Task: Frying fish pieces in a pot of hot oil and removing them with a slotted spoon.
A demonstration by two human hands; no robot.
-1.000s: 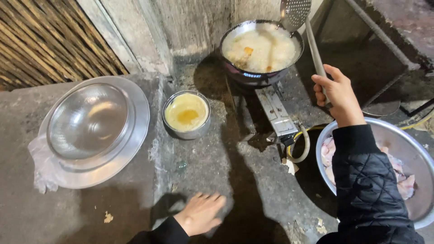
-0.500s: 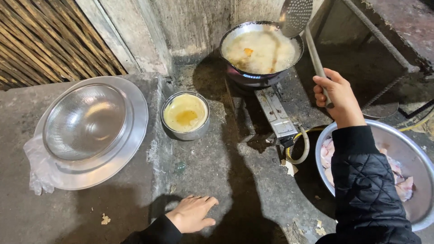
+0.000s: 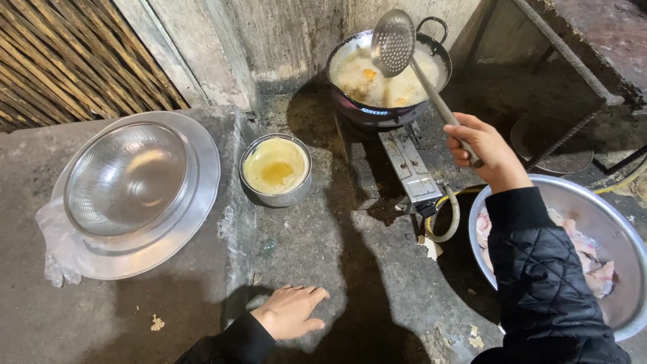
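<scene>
The right hand (image 3: 486, 149) is closed around the handle of a perforated metal skimmer (image 3: 394, 42), raised above a wok (image 3: 384, 75) of bubbling oil on a burner. The left hand (image 3: 290, 311) rests flat, fingers spread, on the concrete floor (image 3: 337, 256).

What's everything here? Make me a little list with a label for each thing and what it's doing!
place: rough concrete floor beside a wall
right hand: grips the handle of a slotted ladle, its bowl held above the wok
wok: on a small gas burner, full of pale bubbling oil with pieces frying
left hand: flat on the floor, holding nothing
small metal bowl: holds yellow liquid
mesh strainer: sits in a wide metal basin
large metal bowl: holds raw pale meat pieces, under the right arm
</scene>
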